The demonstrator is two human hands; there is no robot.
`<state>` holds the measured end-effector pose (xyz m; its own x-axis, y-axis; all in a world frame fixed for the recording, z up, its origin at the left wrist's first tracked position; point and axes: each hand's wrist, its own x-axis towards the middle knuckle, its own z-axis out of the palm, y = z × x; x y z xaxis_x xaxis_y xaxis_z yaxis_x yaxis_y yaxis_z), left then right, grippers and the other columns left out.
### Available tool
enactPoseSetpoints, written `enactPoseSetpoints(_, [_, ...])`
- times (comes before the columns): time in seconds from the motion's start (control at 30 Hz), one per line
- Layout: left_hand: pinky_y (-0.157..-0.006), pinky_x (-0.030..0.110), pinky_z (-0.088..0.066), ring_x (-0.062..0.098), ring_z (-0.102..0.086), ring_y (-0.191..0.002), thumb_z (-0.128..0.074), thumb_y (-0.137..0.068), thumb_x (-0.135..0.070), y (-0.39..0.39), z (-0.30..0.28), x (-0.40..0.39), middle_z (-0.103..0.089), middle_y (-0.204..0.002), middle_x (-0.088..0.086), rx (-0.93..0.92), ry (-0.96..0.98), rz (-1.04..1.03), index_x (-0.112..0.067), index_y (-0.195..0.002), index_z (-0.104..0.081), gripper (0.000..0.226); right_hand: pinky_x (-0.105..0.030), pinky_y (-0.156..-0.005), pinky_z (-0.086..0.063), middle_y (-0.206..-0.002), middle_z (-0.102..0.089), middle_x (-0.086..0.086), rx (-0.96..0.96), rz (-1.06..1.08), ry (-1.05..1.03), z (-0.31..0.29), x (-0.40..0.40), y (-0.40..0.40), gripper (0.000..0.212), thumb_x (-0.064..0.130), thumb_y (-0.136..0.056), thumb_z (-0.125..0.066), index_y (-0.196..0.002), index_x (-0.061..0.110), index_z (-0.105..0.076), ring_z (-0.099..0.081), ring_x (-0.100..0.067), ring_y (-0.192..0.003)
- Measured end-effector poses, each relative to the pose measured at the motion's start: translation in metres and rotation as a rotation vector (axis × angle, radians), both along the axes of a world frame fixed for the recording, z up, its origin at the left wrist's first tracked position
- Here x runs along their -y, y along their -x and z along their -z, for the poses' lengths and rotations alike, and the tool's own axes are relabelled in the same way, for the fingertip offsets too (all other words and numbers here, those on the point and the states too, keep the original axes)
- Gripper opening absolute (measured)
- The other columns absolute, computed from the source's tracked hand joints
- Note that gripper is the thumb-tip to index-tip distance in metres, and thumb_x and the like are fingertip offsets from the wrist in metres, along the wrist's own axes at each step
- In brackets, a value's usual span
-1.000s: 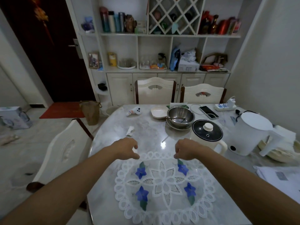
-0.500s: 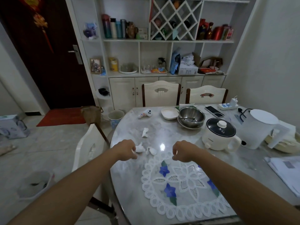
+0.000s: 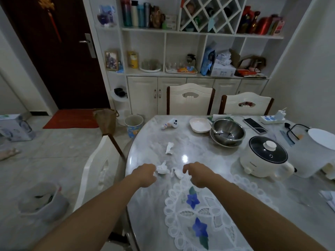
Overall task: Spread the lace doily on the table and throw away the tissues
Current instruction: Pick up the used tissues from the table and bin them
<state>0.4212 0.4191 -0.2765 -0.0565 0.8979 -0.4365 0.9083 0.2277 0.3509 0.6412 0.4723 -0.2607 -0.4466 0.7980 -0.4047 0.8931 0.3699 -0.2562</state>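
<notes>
The white lace doily (image 3: 213, 214) with blue flowers lies flat on the marble table (image 3: 190, 142), under my right forearm. Three crumpled white tissues sit beyond it: one tissue (image 3: 161, 169) at the fingertips of my left hand (image 3: 145, 174), a second tissue (image 3: 177, 172) just left of my right hand (image 3: 197, 173), a third tissue (image 3: 169, 148) farther back. Both hands hover over the table with fingers curled and slightly apart, holding nothing. A grey waste bin (image 3: 42, 201) stands on the floor at the left.
A white chair (image 3: 98, 171) stands between the table and the bin. On the table's right are a small white cooker (image 3: 264, 156), a steel bowl (image 3: 227, 132), a white kettle (image 3: 315, 153), a dish (image 3: 199, 125) and a phone (image 3: 254, 125). A patterned bucket (image 3: 133, 125) stands on the floor behind.
The view has swung left, so the doily now lies lower right. Both hands have left the doily's far edge and moved toward the two nearest tissues.
</notes>
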Motion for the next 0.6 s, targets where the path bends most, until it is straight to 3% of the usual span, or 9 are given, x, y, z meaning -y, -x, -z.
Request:
enactPoseSetpoints(0.13, [-0.099, 0.036, -0.045, 0.026, -0.054, -0.122, -0.055, -0.092, -0.033, -0.006, 0.023, -0.036, -0.053, -0.14, 0.005, -0.016, 0.03, -0.013, -0.019, -0.138, -0.045, 0.048, -0.033, -0.094, -0.048, -0.133, -0.055, -0.009, 0.019, -0.094, -0.027, 0.035, -0.043, 0.014, 0.055, -0.001, -0.089, -0.057, -0.136, 0.024, -0.047, -0.057, -0.027, -0.114])
enactPoseSetpoints(0.27, [-0.085, 0.037, -0.052, 0.025, -0.063, -0.099, -0.057, -0.083, -0.05, -0.012, 0.056, -0.066, -0.065, -0.117, 0.005, -0.006, 0.072, -0.088, -0.023, -0.117, -0.053, 0.044, -0.037, -0.1, -0.049, -0.138, -0.05, -0.009, 0.023, -0.175, 0.007, 0.073, -0.075, 0.031, 0.061, 0.007, -0.089, -0.063, -0.142, 0.027, -0.04, -0.057, -0.03, -0.116])
enactPoseSetpoints(0.37, [-0.094, 0.039, -0.049, 0.027, -0.059, -0.11, -0.056, -0.083, -0.059, -0.019, 0.077, -0.079, -0.056, -0.126, 0.008, 0.017, 0.08, -0.192, -0.023, -0.135, -0.038, 0.066, -0.036, -0.098, -0.051, -0.137, -0.047, -0.009, 0.016, -0.229, 0.05, 0.097, -0.093, 0.04, 0.065, 0.01, -0.088, -0.067, -0.142, 0.029, -0.038, -0.059, -0.029, -0.114])
enactPoseSetpoints(0.47, [-0.1, 0.038, -0.043, 0.028, -0.051, -0.122, -0.057, -0.084, -0.057, -0.022, 0.093, -0.092, -0.045, -0.139, 0.009, -0.009, 0.07, -0.218, -0.024, -0.145, -0.025, 0.077, -0.034, -0.097, -0.05, -0.133, -0.047, -0.008, 0.007, -0.28, 0.091, 0.114, -0.107, 0.047, 0.053, 0.018, -0.089, -0.067, -0.135, 0.03, -0.044, -0.059, -0.028, -0.11])
enactPoseSetpoints(0.6, [-0.094, 0.037, -0.049, 0.026, -0.057, -0.109, -0.058, -0.083, -0.052, -0.016, 0.103, -0.106, -0.049, -0.126, 0.006, -0.008, 0.031, -0.179, -0.027, -0.132, -0.043, 0.058, -0.035, -0.096, -0.047, -0.13, -0.052, -0.011, 0.047, -0.319, 0.11, 0.121, -0.12, 0.054, 0.038, 0.021, -0.092, -0.062, -0.129, 0.019, -0.054, -0.059, -0.029, -0.109])
